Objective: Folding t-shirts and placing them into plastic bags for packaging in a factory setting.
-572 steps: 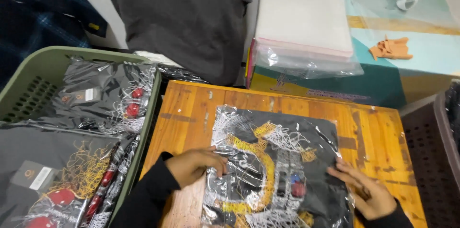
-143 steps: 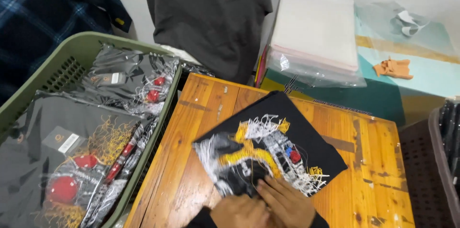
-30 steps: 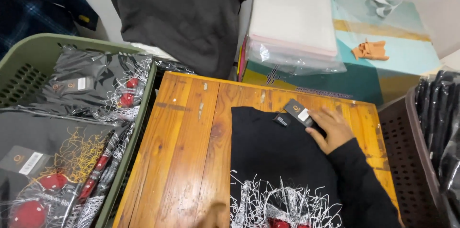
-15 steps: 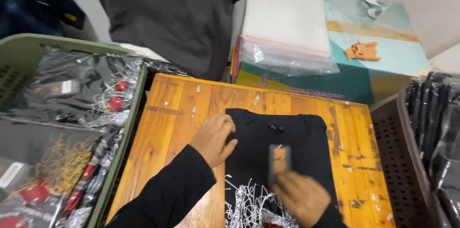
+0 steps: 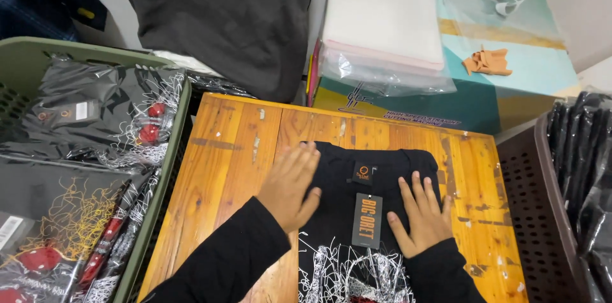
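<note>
A black T-shirt [image 5: 341, 179] with a white, scribbled print lies flat on the small wooden table [image 5: 229, 150], collar end away from me. A dark hang tag [image 5: 368, 220] rests on its middle below the neck label. My left hand [image 5: 290, 185] presses flat on the shirt's left side, fingers spread, partly over the table. My right hand [image 5: 421, 214] lies flat on the shirt's right side, just right of the tag. Neither hand grips anything.
A green basket [image 5: 38, 61] of bagged printed shirts [image 5: 95, 118] stands to the left. A brown crate [image 5: 542, 214] with black bagged items is at the right. Behind the table are a stack of clear bags [image 5: 382, 29], a teal box [image 5: 510, 86] and a dark garment [image 5: 223, 16].
My right hand has set the hang tag down on the shirt and now lies flat beside it. My left hand has slid further onto the shirt. The camera view has come closer.
</note>
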